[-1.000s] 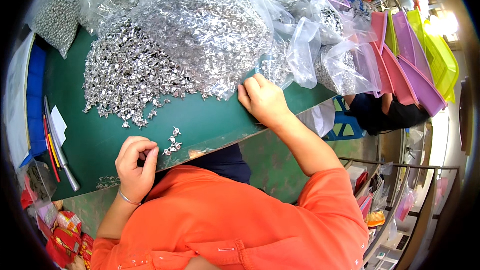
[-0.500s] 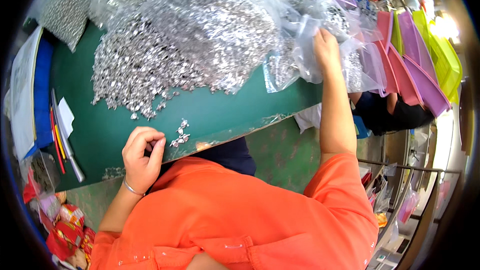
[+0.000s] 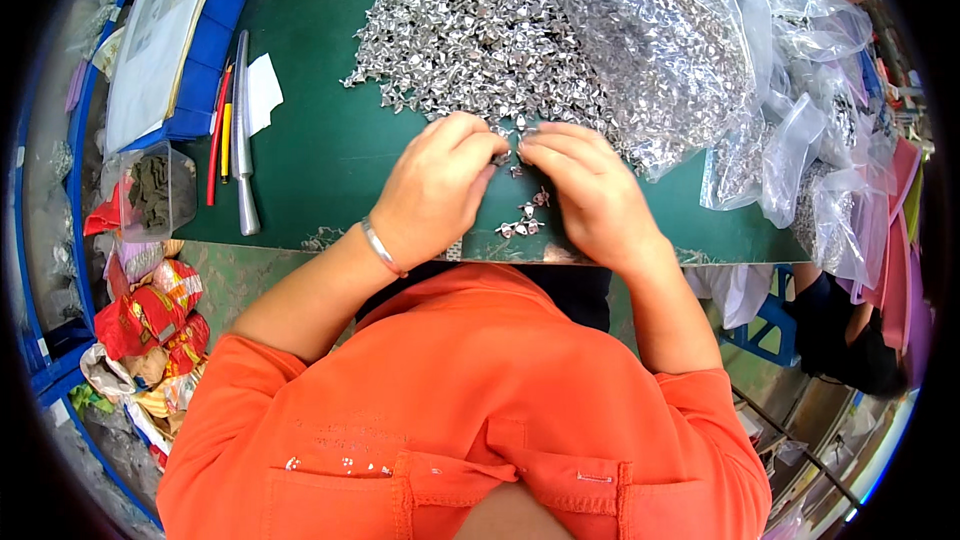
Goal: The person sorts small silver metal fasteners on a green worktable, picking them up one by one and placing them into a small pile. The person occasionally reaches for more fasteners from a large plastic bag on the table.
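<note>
My left hand [image 3: 437,185] and my right hand [image 3: 590,190] meet fingertip to fingertip over the green table [image 3: 320,140], at the near edge of a big heap of small shiny metal parts [image 3: 480,30]. The fingers of both hands pinch at small silver pieces between them; what exactly each one grips is too small to make out. A few loose metal pieces [image 3: 522,220] lie on the mat just below my right fingers. A thin bracelet [image 3: 380,247] circles my left wrist. My orange sleeves fill the lower part of the view.
Clear plastic bags of metal parts [image 3: 690,50] pile up at the right. Pens and a silver tool [image 3: 240,130] lie at the left beside a white paper scrap and a blue tray with papers [image 3: 165,30]. A clear box [image 3: 150,190] and snack wrappers [image 3: 145,315] sit lower left.
My right hand has come back from the bags at the far right to the table's near edge. My left hand has moved to meet it at the heap. The view has shifted left.
</note>
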The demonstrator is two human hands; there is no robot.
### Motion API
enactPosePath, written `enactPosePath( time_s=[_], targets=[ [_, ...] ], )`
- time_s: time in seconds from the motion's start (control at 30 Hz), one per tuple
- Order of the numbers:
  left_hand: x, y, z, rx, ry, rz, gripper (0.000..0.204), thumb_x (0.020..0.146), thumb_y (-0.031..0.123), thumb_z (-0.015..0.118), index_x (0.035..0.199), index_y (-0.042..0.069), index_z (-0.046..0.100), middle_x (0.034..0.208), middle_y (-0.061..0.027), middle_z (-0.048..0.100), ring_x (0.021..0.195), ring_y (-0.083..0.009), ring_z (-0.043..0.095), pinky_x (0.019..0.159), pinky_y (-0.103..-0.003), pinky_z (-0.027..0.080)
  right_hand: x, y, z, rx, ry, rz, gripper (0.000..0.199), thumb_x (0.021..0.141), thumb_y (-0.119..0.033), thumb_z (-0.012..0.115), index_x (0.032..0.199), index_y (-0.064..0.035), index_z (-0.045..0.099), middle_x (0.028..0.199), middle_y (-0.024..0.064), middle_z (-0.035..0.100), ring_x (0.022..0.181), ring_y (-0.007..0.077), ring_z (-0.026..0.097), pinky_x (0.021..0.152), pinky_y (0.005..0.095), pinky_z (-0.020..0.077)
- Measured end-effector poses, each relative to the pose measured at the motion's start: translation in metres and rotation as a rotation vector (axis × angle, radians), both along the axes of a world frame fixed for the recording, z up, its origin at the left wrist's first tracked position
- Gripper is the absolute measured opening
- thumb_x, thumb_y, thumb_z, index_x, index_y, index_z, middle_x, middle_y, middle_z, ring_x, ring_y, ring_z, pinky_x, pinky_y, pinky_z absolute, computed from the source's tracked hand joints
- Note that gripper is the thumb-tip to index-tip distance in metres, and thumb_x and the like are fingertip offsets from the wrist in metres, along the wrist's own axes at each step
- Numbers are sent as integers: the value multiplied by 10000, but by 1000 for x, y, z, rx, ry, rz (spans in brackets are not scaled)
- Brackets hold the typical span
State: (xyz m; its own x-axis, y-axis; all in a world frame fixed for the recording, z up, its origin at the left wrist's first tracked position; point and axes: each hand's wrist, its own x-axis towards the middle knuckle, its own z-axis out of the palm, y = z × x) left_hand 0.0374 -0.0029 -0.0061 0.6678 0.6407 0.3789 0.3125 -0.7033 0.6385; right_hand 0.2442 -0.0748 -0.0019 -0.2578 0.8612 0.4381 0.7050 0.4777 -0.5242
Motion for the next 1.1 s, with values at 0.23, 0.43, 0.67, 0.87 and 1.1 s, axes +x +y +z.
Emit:
enactPosePath(
  time_s=[0.23, 0.43, 0.67, 0.87, 1.1],
  targets=[
    [-12, 0, 7, -17, -40, 24, 151, 815, -40, 706, 950, 24, 682, 944, -116, 635, 865, -304, 635, 770, -381, 513, 5, -12, 0, -66, 216, -249, 221, 851, 78, 655, 1047, -19, 680, 981, 144, 700, 889, 322, 674, 788, 384, 542],
    [4, -4, -1, 36, 89, -23, 182, 801, 29, 747, 975, 43, 697, 962, -95, 632, 881, -306, 611, 785, -397, 479, -15, -3, -7, -95, 194, -207, 201, 835, 35, 702, 1015, -42, 662, 916, 117, 686, 820, 308, 654, 736, 389, 531],
    [-2, -1, 2, 35, 59, 12, 186, 799, 48, 757, 976, 63, 703, 925, -72, 620, 874, -278, 604, 773, -385, 467, -6, -10, -4, -209, 288, -309, 171, 829, 18, 716, 980, -43, 664, 915, 111, 688, 830, 314, 653, 746, 384, 531],
    [8, -7, 0, 112, 108, -8, 164, 796, 59, 749, 947, 103, 702, 915, -29, 621, 865, -250, 586, 746, -375, 406, -11, -6, -9, -120, 199, -182, 192, 780, 22, 735, 933, -55, 649, 877, 91, 659, 809, 307, 626, 728, 399, 505],
    [3, -9, 6, 72, 120, 29, 151, 830, 6, 703, 966, 70, 693, 941, -71, 650, 893, -284, 616, 791, -387, 455, -4, -14, -5, 17, 106, -121, 174, 772, 63, 713, 903, -32, 648, 888, 97, 666, 794, 299, 640, 714, 378, 522]
  ],
)
